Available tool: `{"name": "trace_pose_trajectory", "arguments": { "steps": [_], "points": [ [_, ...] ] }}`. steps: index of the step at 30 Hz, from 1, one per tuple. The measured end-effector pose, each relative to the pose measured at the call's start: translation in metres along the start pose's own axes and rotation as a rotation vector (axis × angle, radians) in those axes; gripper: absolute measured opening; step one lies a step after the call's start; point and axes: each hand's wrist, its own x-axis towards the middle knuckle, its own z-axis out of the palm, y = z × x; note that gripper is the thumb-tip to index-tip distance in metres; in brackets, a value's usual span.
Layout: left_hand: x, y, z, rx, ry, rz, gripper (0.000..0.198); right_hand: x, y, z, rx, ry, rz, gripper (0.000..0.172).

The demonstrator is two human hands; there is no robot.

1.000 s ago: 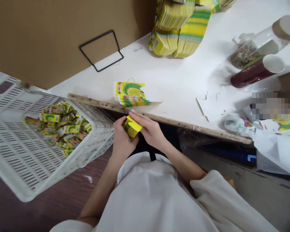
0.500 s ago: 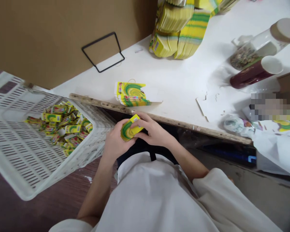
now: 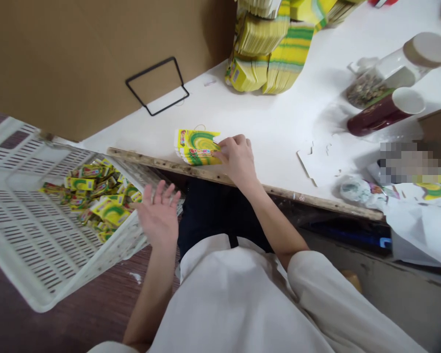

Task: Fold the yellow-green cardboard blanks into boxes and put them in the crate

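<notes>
My left hand (image 3: 159, 215) is open beside the white plastic basket (image 3: 44, 235), palm up with its fingers spread. Inside the basket lie many small yellow and green boxes (image 3: 79, 184), and one larger-looking box (image 3: 112, 211) rests on top near my left hand. At the table edge, my right hand (image 3: 239, 161) pinches the right end of a flattened yellow and green carton (image 3: 198, 142), the top one of a small stack. The fingertips partly hide that end.
Tall bundles of flattened cartons (image 3: 275, 54) stand at the back of the white table (image 3: 279, 132). A cardboard box (image 3: 77, 59) and a black wire frame (image 3: 152, 114) are at the left. A jar (image 3: 397, 68), a maroon cup (image 3: 378, 115) and white paper scraps (image 3: 314, 164) lie rightward.
The box held between both hands now lies in the basket. My left hand has opened and moved left. My right hand has moved up to the stack and grips a carton's end.
</notes>
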Motion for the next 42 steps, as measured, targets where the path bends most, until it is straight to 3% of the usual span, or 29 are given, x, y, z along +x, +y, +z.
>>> {"name": "trace_pose_trajectory", "arguments": {
  "steps": [3,6,11,14,17,19,24,28,30,33,35,37,39,42],
  "points": [
    [-0.007,-0.01,0.005,0.054,-0.048,-0.069,0.049,0.008,-0.001,0.008,-0.052,-0.076,-0.008,0.008],
    [-0.01,-0.015,0.01,0.076,-0.086,-0.096,0.044,0.008,-0.001,0.01,0.006,-0.055,-0.044,0.009],
    [-0.011,-0.022,0.016,0.091,-0.278,-0.134,0.059,-0.013,-0.01,0.001,0.229,-0.04,-0.069,0.02],
    [-0.014,-0.02,0.025,0.026,-0.347,-0.033,0.06,-0.042,-0.022,-0.002,0.452,-0.222,-0.127,0.024],
    [-0.018,-0.009,0.037,-0.073,-0.286,0.083,0.052,-0.074,-0.034,0.005,0.668,-0.533,-0.12,0.024],
    [-0.018,-0.001,0.043,-0.129,-0.208,0.118,0.047,-0.091,-0.04,0.013,0.815,-0.623,-0.062,0.028],
    [-0.015,0.006,0.048,-0.041,-0.021,0.105,0.059,-0.1,-0.045,0.022,0.84,-0.622,-0.041,0.062],
    [-0.018,0.0,0.047,0.142,-0.146,0.064,0.08,-0.088,-0.038,0.015,0.846,-0.522,-0.028,0.048],
    [-0.02,-0.005,0.044,0.173,-0.147,0.051,0.073,-0.082,-0.033,0.01,0.876,-0.47,-0.016,0.043],
    [-0.021,-0.015,0.04,0.148,0.005,0.118,0.046,-0.075,-0.028,0.006,0.851,-0.432,-0.034,0.043],
    [-0.019,-0.017,0.037,0.135,0.057,0.154,0.038,-0.072,-0.027,0.004,0.8,-0.389,-0.084,0.045],
    [-0.014,-0.013,0.033,0.146,0.026,0.13,0.038,-0.069,-0.025,0.0,0.747,-0.352,-0.144,0.042],
    [-0.008,0.0,0.026,0.153,-0.075,0.057,0.047,-0.067,-0.022,-0.009,0.683,-0.377,-0.21,0.03],
    [0.004,0.026,0.01,0.138,-0.31,-0.092,0.088,-0.065,-0.018,-0.027,0.494,-0.493,-0.35,0.019]
  ]
}}
